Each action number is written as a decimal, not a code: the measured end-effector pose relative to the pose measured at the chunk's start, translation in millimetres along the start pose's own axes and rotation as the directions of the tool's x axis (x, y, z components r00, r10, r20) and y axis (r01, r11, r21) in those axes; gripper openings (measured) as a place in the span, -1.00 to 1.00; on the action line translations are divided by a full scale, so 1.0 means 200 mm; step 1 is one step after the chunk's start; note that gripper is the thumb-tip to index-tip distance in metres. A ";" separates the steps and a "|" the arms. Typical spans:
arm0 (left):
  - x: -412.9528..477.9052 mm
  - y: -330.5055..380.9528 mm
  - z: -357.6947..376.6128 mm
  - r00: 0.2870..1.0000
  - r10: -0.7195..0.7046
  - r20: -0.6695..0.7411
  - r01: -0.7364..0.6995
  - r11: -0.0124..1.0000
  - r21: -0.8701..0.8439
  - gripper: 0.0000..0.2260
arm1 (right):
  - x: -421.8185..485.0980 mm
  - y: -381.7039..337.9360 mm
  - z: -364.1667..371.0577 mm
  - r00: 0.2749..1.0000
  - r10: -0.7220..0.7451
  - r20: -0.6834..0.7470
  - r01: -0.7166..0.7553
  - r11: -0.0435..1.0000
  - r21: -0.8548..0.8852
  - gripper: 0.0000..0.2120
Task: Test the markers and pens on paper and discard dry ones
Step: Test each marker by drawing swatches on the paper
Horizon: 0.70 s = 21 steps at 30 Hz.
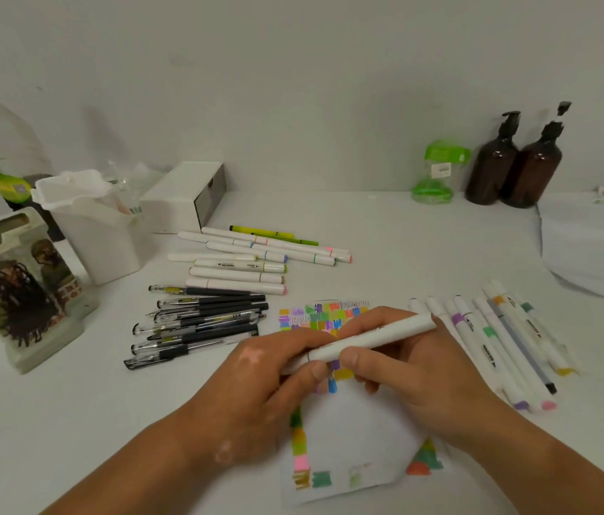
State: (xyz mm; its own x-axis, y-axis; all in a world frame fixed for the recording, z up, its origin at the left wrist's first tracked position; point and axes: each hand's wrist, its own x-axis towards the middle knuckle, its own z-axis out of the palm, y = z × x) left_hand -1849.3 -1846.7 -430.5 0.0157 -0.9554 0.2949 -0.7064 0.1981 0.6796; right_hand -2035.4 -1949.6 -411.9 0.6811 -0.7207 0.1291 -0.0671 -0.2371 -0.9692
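In the head view a person holds one white marker (374, 338) just above the paper (352, 433), near its far, colour-swatched end. The marker's long axis runs slantwise, its near-left end hidden inside the left hand (252, 388), whose thumb and fingers curl round it. Its blunt white end points far-right, past the right hand (415, 373), which pinches the barrel between thumb and curled fingers. Left of the paper, black pens (200, 321) lie in a loose heap on the tabletop (404, 247); beyond those lie white markers (241, 265). Right of the paper lies another row of markers (497, 340).
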 end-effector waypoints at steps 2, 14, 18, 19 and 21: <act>0.00 0.01 0.01 0.998 0.049 0.031 -0.049 0.999 -0.009 -0.71 | -0.01 0.00 0.02 1.000 -0.016 0.011 0.016 0.999 -0.041 -0.86; 0.00 0.00 0.03 0.999 -0.041 0.017 0.038 0.989 0.145 -0.55 | 0.00 0.00 0.01 0.999 0.020 -0.048 -0.013 0.989 0.147 -0.92; -0.01 -0.04 0.03 0.980 -0.147 0.134 0.094 0.936 0.339 -0.29 | 0.01 0.01 -0.03 0.981 0.170 -0.091 -0.147 0.965 0.215 -0.87; 0.00 -0.04 0.03 0.976 -0.159 0.151 0.093 0.923 0.373 -0.30 | 0.01 0.01 -0.03 0.978 0.201 -0.058 -0.187 0.963 0.197 -0.82; 0.00 -0.04 0.03 0.969 -0.189 0.159 0.112 0.909 0.401 -0.31 | 0.00 0.03 -0.02 0.970 0.243 -0.011 -0.242 0.967 0.084 -0.81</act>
State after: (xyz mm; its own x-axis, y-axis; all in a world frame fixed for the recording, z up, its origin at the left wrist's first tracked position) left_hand -1848.1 -1849.8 -439.5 0.0361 -0.9981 0.0502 -0.9243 -0.0143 0.3814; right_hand -2037.4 -1953.4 -416.2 0.6366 -0.7636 -0.1083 -0.1681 -0.0003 -0.9858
